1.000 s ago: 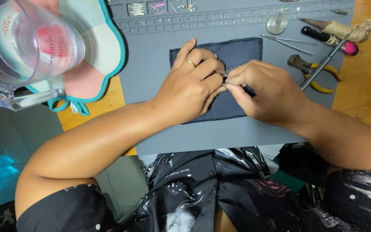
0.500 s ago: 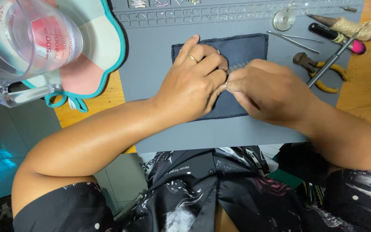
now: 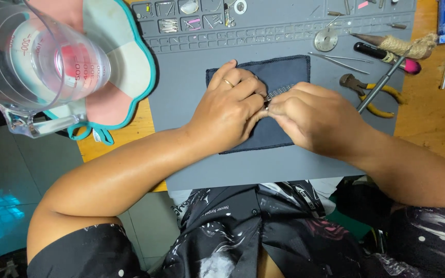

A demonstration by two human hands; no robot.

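Left hand (image 3: pixel 230 110) and right hand (image 3: pixel 312 116) meet over dark blue cloth (image 3: pixel 284 72) on grey mat (image 3: pixel 181 103). Both hands pinch shut on small silver mesh strap (image 3: pixel 275 93); most of strap hidden under fingers. Step looks like fine fiddly fixing. Next move needs tiny, steady push. Strap shiny, bumpy. Cloth soft, flat. Yellow-handled pliers (image 3: pixel 369 92) near right hand. Clear plastic jug (image 3: pixel 37 62) on far left.

A small repair workshop: a wooden bench with a grey work mat (image 3: pixel 284 170), parts tray (image 3: pixel 191 23), pliers (image 3: pixel 366 92) and tweezers (image 3: pixel 338 62).
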